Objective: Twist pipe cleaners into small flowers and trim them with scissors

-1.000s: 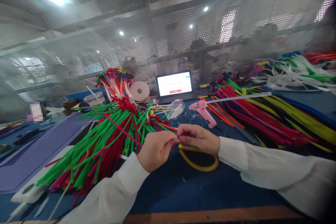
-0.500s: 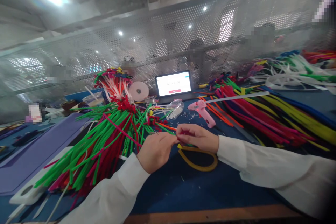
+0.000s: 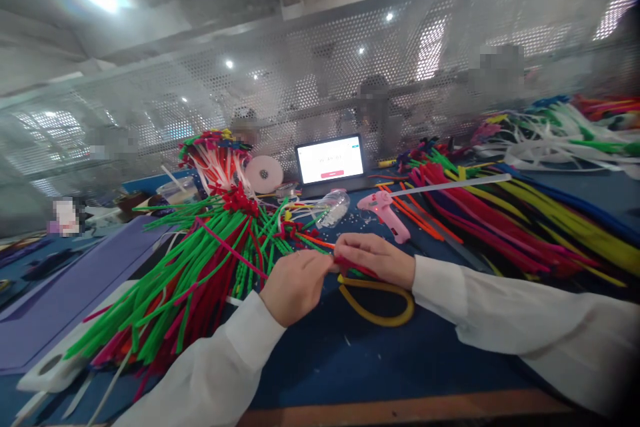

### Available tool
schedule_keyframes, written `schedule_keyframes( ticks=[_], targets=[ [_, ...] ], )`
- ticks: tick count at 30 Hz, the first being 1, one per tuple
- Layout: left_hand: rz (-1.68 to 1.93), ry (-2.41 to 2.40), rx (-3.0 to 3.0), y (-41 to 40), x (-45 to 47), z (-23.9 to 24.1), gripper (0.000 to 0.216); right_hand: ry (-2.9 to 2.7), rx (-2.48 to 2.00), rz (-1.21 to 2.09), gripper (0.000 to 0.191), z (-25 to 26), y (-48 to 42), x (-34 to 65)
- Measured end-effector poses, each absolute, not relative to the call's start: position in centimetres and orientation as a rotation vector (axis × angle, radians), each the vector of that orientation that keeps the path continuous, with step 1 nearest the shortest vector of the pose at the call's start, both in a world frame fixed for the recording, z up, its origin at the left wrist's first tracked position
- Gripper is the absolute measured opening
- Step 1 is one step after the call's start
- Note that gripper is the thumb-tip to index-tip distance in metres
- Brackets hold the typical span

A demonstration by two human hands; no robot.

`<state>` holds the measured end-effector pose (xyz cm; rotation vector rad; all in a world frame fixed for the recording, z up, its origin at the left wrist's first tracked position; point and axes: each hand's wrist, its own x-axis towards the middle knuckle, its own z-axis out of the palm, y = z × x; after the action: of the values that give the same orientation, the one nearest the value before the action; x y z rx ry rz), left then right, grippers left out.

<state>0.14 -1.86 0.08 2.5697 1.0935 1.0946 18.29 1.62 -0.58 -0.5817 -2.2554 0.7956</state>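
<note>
My left hand (image 3: 296, 285) and my right hand (image 3: 377, 256) meet above the blue table, fingertips pinched close together. Between them is a red pipe cleaner (image 3: 343, 263), partly hidden by the fingers; its red length shows under my right hand. Just below my right hand lies a yellow pipe cleaner (image 3: 387, 321) bent into a loop. A bundle of green pipe cleaners (image 3: 173, 267) spreads out beside my left hand. Behind my right hand rests a pink glue gun (image 3: 387, 210) with a long glue stick (image 3: 450, 184) in its back.
A lit tablet (image 3: 331, 161) stands at the back, near a white ribbon roll (image 3: 265, 174). Clear plastic packaging with small white beads (image 3: 334, 208) lies ahead of my hands. Pink and yellow pipe cleaners (image 3: 480, 227) fill the right side. Purple sheets (image 3: 75, 287) lie left.
My fingers have shifted slightly to the left, and more of the red pipe cleaner shows between and below them. The glue gun and yellow loop have stayed put.
</note>
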Motion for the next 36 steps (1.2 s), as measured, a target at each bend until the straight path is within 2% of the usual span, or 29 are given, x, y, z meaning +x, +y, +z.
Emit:
schedule_keyframes(
  ticks=[1, 3, 8, 10, 12, 16, 18, 20, 25, 27, 29, 32, 34, 36],
  targets=[
    [1.111, 1.086, 2.648, -1.9, 0.1, 0.1, 0.016, -2.229, -0.577, 0.897, 0.022, -0.8, 1.6, 18.1],
    [1.094, 1.113, 2.527, -2.0, 0.2, 0.2, 0.016, -2.212, -0.575, 0.843, 0.016, -1.0, 1.6, 18.0],
    [0.761, 1.0, 1.525, -1.8, 1.1, 0.7, 0.023, -2.342, -0.419, -0.162, 0.012, -0.4, 1.4, 19.1],
    [0.699, 0.969, 1.453, -1.6, 1.2, 0.7, 0.024, -2.359, -0.364, -0.337, 0.013, 0.0, 1.4, 19.4],
    [0.774, 1.035, 1.689, -1.6, 0.9, 0.5, 0.023, -2.358, -0.451, -0.17, 0.013, 0.1, 1.5, 19.4],
    [1.072, 1.141, 2.478, -1.9, 0.3, 0.2, 0.018, -2.314, -0.611, 0.689, 0.026, -0.4, 1.7, 18.6],
    [1.118, 1.143, 2.59, -2.1, 0.2, 0.2, 0.018, -2.268, -0.588, 0.88, 0.023, -0.7, 1.7, 18.3],
    [1.058, 1.159, 2.383, -2.1, 0.5, 0.4, 0.018, -2.263, -0.582, 0.684, 0.016, -0.9, 1.7, 18.3],
    [0.801, 0.979, 1.41, -1.9, 1.4, 0.8, 0.023, -2.365, -0.41, -0.369, 0.014, -0.3, 1.6, 19.2],
    [0.789, 0.959, 1.368, -1.8, 1.4, 0.7, 0.023, -2.368, -0.386, -0.436, 0.014, -0.2, 1.7, 19.4],
    [0.859, 1.031, 1.648, -1.7, 1.1, 0.4, 0.019, -2.348, -0.514, -0.198, 0.018, -0.3, 1.7, 19.2],
    [1.008, 1.139, 2.422, -1.6, 0.3, -0.2, 0.016, -2.298, -0.673, 0.582, 0.03, -0.7, 1.8, 18.5],
    [1.056, 1.131, 2.753, -1.7, 0.0, -0.4, 0.017, -2.222, -0.638, 1.017, 0.03, -1.0, 1.8, 18.2],
    [1.059, 1.138, 2.761, -1.9, 0.1, -0.3, 0.017, -2.18, -0.602, 1.098, 0.023, -1.1, 1.8, 18.0]
  ],
)
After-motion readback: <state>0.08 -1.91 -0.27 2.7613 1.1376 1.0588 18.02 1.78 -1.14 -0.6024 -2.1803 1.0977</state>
